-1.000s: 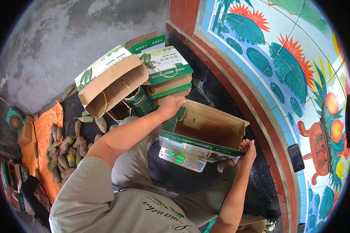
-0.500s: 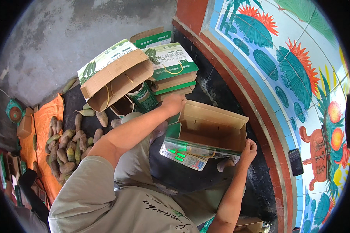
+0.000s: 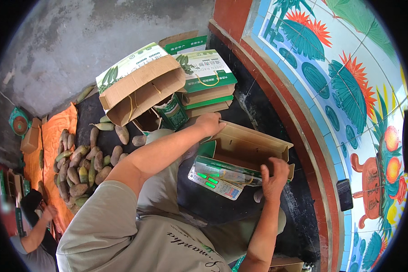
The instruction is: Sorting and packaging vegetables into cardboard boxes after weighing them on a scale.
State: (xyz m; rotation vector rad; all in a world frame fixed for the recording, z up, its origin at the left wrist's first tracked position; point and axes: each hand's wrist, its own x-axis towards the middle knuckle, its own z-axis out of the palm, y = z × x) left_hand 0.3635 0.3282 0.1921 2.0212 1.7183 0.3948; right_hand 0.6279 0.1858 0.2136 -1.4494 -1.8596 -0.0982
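Left hand (image 3: 210, 123) clamped on far rim of open cardboard box (image 3: 251, 149); right hand (image 3: 273, 174) gripping its near edge. Weighing scale (image 3: 216, 181) just below, stacked cartons (image 3: 204, 81) beyond.

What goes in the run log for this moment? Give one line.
left hand: grips far edge of open carton | right hand: grips its near edge | carton: on digital scale | beside: stacked cartons, tubers
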